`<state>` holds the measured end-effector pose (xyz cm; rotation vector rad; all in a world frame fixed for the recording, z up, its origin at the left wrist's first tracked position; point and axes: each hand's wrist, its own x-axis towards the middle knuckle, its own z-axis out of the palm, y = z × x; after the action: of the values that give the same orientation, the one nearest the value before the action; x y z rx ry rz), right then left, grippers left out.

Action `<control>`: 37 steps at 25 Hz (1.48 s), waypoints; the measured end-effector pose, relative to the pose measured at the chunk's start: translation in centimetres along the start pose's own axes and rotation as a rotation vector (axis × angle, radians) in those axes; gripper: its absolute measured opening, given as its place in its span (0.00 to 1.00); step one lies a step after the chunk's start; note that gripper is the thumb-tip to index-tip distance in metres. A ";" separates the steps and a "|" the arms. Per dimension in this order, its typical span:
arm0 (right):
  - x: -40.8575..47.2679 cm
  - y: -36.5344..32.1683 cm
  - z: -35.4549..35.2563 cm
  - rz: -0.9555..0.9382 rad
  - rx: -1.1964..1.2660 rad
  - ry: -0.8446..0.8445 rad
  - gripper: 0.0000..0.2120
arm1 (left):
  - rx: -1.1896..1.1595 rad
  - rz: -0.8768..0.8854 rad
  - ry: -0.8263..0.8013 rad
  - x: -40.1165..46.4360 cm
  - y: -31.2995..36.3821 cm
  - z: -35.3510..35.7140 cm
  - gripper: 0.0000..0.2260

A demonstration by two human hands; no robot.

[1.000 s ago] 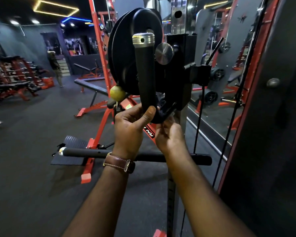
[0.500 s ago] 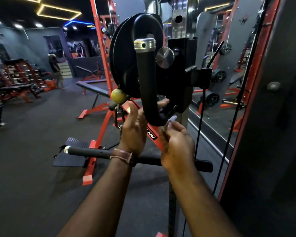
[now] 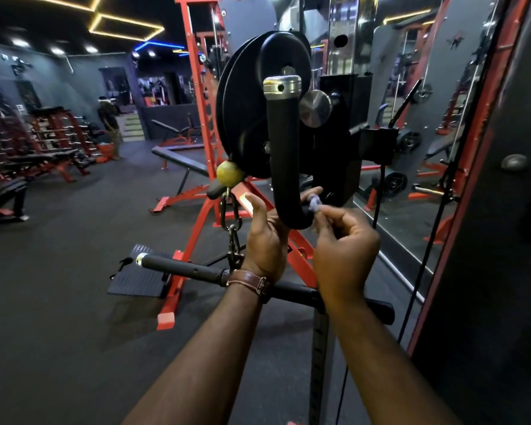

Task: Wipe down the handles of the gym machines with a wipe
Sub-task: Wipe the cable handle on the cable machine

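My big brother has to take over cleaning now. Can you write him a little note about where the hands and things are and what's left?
Left hand: open, fingers reaching behind the bottom bend of the black J-shaped handle.
Right hand: pinches a small crumpled wipe against that bottom bend.
Done: cannot tell how much of the handle has been wiped.
Left: finish this handle up to its silver cap; then the long bar hanging on the chain below.
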<state>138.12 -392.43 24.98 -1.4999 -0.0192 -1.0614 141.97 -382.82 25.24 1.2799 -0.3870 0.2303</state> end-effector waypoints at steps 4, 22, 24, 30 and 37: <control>-0.2 -1.3 -0.3 0.007 -0.031 -0.033 0.05 | -0.003 -0.084 -0.078 -0.6 0.9 0.3 0.42; 4.8 -5.1 -1.3 0.033 -0.160 -0.554 0.08 | -0.154 -0.036 -0.118 0.2 0.5 -0.8 0.37; 5.7 -6.5 -1.0 0.331 0.099 -0.643 0.07 | -0.132 -0.033 -0.137 0.2 0.7 -0.8 0.37; 3.9 -4.5 -1.5 -0.202 -0.301 -0.430 0.13 | -0.089 -0.023 -0.196 0.4 1.1 -1.1 0.42; -3.2 -3.5 3.1 0.479 0.289 0.243 0.03 | -0.117 -0.026 -0.321 0.5 0.1 -1.5 0.46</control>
<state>136.11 -387.27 26.27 -1.0367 0.3291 -0.8020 142.59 -381.39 25.18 1.2066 -0.6481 -0.0223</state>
